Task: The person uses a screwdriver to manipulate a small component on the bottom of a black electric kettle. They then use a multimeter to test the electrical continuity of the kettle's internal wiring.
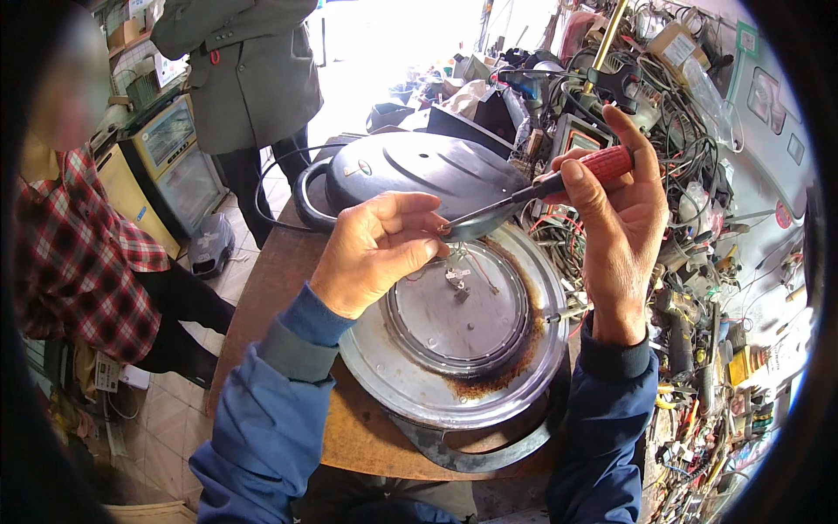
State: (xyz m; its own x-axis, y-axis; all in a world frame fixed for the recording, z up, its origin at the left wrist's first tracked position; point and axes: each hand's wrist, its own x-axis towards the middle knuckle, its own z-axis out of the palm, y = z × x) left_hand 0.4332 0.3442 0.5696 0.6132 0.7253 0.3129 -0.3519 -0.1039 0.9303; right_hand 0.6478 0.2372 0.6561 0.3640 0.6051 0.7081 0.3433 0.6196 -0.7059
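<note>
My right hand (621, 229) grips a screwdriver (602, 164) by its red and black handle, its shaft angled down to the fingertips of my left hand (380, 249). That hand is closed at the screwdriver's tip, around something too small to make out. Below both hands lies a round metal appliance plate (449, 332) with a rusty ring, a small fitting at its centre and thin wires. Behind it rests a dark oval appliance cover (410, 166) with a loop handle at its left. The plate sits over a dark handled base (471, 445) on a worn brown table (253, 314).
A person in a plaid shirt (105, 297) stands at the left, another in a grey coat (240, 96) at the back left, near old appliances (175, 157). Tangled cables, tools and parts (698, 332) pile along the right. A dark bin (463, 131) stands behind the cover.
</note>
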